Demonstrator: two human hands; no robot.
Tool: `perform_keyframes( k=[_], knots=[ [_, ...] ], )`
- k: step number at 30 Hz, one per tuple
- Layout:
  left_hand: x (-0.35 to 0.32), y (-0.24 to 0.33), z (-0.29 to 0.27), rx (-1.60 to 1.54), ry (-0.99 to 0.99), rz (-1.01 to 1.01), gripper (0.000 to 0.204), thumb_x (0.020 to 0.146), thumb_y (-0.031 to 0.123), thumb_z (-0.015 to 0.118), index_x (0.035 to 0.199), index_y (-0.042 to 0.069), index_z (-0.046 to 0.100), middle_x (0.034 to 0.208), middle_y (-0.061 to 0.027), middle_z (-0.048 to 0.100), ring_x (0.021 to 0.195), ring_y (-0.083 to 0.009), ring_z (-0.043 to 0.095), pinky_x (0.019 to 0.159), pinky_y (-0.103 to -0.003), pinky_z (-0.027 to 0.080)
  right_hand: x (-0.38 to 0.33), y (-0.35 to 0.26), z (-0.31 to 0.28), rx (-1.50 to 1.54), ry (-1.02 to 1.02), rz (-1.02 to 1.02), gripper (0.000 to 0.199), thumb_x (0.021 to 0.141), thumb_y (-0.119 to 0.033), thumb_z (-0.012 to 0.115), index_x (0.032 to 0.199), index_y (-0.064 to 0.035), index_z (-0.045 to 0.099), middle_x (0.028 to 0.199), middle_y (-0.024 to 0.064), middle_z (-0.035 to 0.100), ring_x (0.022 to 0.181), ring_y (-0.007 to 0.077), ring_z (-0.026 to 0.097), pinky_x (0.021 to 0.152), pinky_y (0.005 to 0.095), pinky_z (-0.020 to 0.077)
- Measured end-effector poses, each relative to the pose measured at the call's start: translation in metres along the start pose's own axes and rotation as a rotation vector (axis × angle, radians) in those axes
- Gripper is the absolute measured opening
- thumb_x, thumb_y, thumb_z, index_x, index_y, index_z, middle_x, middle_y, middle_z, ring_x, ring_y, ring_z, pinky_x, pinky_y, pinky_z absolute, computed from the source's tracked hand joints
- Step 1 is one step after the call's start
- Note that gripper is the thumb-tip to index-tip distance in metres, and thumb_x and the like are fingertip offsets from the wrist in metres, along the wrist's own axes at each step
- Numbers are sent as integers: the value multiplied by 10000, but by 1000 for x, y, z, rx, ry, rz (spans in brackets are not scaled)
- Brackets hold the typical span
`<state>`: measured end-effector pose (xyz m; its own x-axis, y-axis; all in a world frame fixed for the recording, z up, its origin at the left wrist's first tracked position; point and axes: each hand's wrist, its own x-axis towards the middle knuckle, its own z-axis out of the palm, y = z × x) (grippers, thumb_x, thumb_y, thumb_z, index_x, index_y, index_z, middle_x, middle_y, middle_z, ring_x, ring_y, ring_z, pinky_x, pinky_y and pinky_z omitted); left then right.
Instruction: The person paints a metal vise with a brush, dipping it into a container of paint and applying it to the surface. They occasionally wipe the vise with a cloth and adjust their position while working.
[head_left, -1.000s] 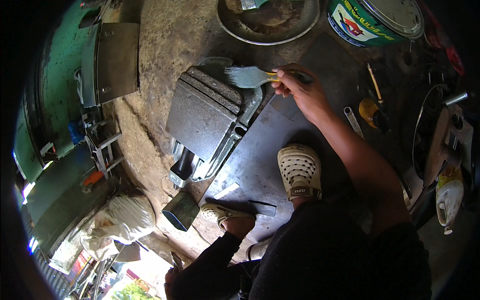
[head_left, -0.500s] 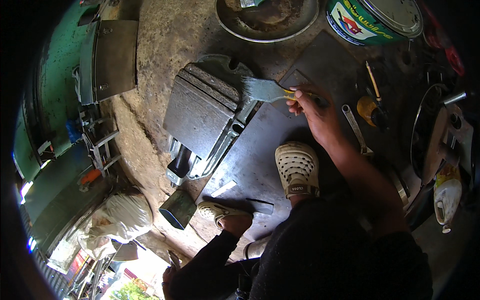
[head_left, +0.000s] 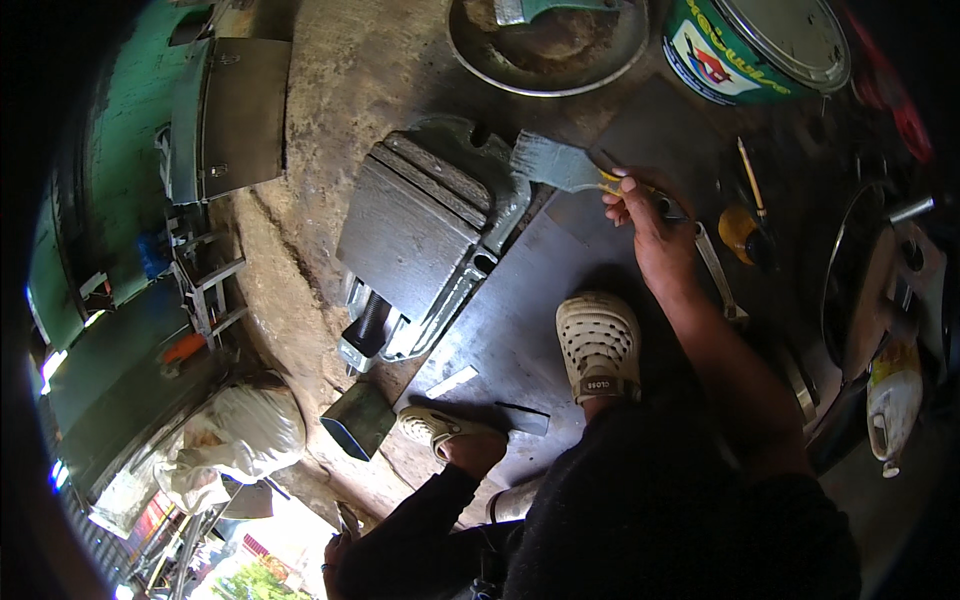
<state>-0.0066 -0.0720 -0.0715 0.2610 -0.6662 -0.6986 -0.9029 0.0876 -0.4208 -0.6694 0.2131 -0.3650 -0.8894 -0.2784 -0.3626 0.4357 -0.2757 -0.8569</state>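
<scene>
A wide paintbrush [head_left: 556,163] with wet grey-green bristles and a yellow-edged handle is in my right hand [head_left: 650,225]; my fingers close round the handle. The bristle tip points left, by the upper right edge of a heavy machine vise [head_left: 405,235]; I cannot tell whether it touches. Wet grey paint gleams on the vise's frame, and its dark screw shows at the near end. My left hand [head_left: 335,560] is at the lower left edge beside my leg, with its fingers mostly hidden. A dark pointed thing stands just above it; whether the hand holds it is unclear.
A round metal pan [head_left: 550,80] and a green paint can [head_left: 755,50] stand beyond the vise. A wrench [head_left: 718,268] and a yellow-handled tool [head_left: 738,232] lie to the right. A short square tube [head_left: 358,420] is near my left shoe [head_left: 435,425]. A metal sheet [head_left: 500,330] lies underfoot.
My right hand has moved the brush slightly right and its bristles now sit farther along the vise's upper right edge. The whole view has shifted a little.
</scene>
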Motion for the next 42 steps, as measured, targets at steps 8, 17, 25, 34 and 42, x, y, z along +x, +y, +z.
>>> perform_keyframes(
  k=[8, 17, 25, 34, 42],
  knots=[
    [-15, 29, -11, -66, -70, -9, 458, 976, 410, 467, 1002, -20, 622, 971, -206, 661, 888, -332, 626, 789, -430, 487, 49, -7, 48, 60, -59, 17, 196, 913, -178, 685, 1013, -16, 640, 842, 83, 675, 725, 108, 650, 616, 228, 513],
    [1, 9, -13, -114, -67, -110, 461, 960, 392, 464, 1010, -31, 639, 967, -187, 679, 884, -283, 625, 773, -421, 483, 82, 27, 104, 153, -138, 104, 211, 921, -215, 683, 1000, -27, 628, 805, 80, 694, 632, 97, 631, 551, 218, 469],
    [-6, 19, -15, 27, -35, -37, 423, 958, 368, 468, 1001, -21, 629, 957, -187, 677, 883, -310, 624, 776, -423, 482, 64, 25, 73, 81, -178, 148, 153, 931, -185, 659, 970, -39, 641, 763, 53, 669, 623, 92, 605, 575, 226, 467],
    [-10, 36, -17, 21, -54, -90, 426, 955, 392, 461, 1033, 10, 634, 1035, -234, 659, 947, -390, 611, 816, -451, 473, 34, 10, 30, 54, -176, 139, 121, 924, -139, 648, 935, -19, 633, 773, 64, 649, 649, 92, 614, 595, 225, 511],
    [-17, 32, -10, -41, 46, -25, 411, 947, 397, 511, 1035, 14, 631, 999, -230, 658, 932, -411, 615, 802, -481, 480, -2, 12, 0, 21, -66, 140, 157, 930, -140, 636, 971, 11, 635, 765, 97, 649, 644, 124, 604, 588, 255, 489]
  ],
)
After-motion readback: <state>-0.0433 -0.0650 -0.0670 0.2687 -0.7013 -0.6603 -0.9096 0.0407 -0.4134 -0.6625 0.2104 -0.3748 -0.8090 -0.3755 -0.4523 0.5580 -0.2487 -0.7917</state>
